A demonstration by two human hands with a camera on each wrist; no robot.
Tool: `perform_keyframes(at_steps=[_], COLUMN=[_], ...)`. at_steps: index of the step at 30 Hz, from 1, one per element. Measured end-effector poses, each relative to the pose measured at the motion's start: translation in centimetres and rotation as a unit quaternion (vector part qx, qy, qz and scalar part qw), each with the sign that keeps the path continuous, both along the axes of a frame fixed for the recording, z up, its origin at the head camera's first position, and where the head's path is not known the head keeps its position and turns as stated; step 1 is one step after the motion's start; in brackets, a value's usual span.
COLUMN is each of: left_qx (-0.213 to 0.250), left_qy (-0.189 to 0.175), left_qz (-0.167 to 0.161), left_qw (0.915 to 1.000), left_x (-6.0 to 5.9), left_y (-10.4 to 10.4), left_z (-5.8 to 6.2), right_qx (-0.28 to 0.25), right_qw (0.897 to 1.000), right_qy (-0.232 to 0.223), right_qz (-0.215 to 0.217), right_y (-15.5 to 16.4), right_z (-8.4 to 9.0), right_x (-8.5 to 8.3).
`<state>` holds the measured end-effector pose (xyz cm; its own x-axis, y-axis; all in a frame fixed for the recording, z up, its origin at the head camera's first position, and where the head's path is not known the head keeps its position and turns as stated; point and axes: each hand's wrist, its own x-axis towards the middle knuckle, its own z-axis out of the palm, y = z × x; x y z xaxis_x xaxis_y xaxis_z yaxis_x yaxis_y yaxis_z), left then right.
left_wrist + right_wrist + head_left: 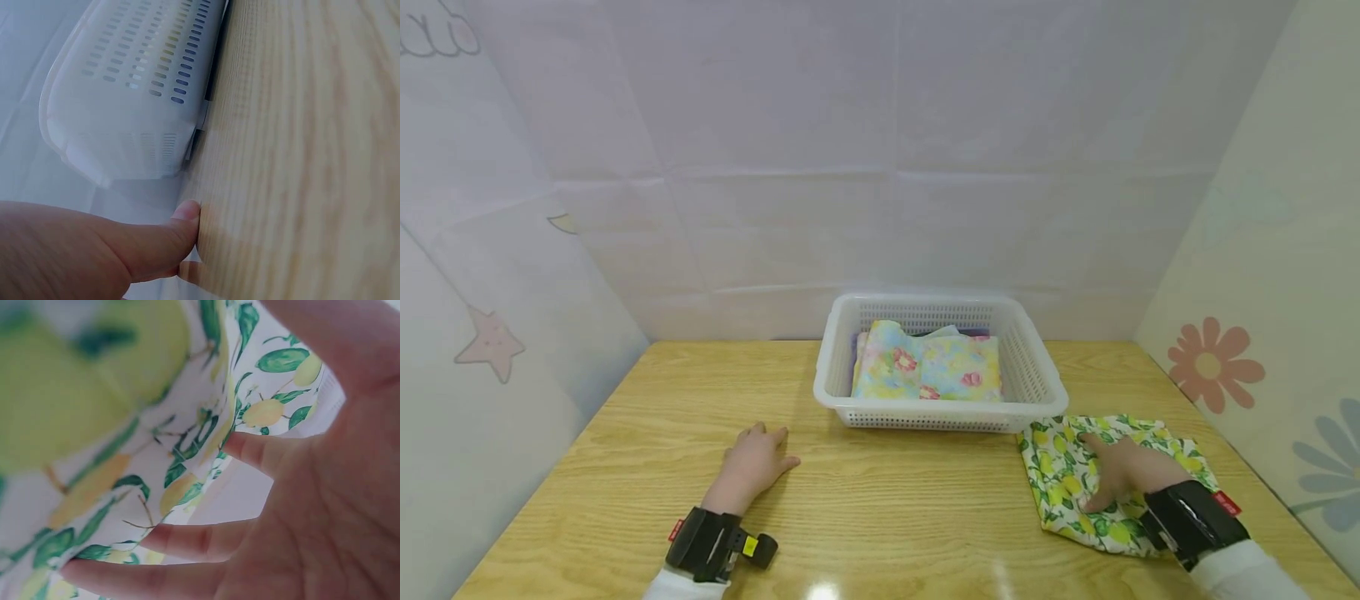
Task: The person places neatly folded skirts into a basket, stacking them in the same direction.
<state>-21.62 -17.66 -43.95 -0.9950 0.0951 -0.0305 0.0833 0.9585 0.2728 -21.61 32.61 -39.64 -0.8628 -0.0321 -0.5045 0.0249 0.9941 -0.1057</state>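
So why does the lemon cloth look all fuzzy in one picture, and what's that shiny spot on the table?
Right wrist view: the white cloth printed with lemons and green leaves sits too close to the lens, so its upper left blurs. Head view: a lamp's glare makes the bright spot on the glossy wooden table, and the walls bend from lens distortion. Left wrist view: the white plastic basket looks soft and washed out.

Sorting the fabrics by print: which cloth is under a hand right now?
The lemon-print cloth on the table, right of the basket, lies under the right hand. The floral cloth sits untouched inside the basket.
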Motion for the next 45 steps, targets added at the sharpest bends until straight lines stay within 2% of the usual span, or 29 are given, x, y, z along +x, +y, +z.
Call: perform_keyframes(at_steps=[9, 14, 21, 26, 45], left_qx=[-0.002, 0.003, 0.006, 0.010, 0.019], left_qy=[0.002, -0.001, -0.005, -0.008, -0.015], left_qz=[-0.003, -0.001, -0.001, -0.002, 0.001], left_qw=[1.0000, 1.0000, 1.0000, 0.9999, 0.9997], left_x=[0.1, 0.2, 0.2, 0.3, 0.3], left_y=[0.0, 0.0, 0.0, 0.1, 0.2], left_z=[0.0, 0.3, 0.5, 0.6, 0.5], right_qx=[0.021, 0.000, -0.026, -0.039, -0.057], right_qw=[1.000, 0.999, 0.999, 0.997, 0.991], right_qy=[-0.011, -0.032, 0.009, 0.030, 0.052], right_qz=[0.010, 0.011, 0.044, 0.057, 0.108], right_y=[-0.7, -1.1, -2.8, -5.0, -13.6], right_z=[0.2, 0.0, -0.4, -0.4, -0.4], right_x=[1.5, 2.4, 3.8, 4.1, 3.8])
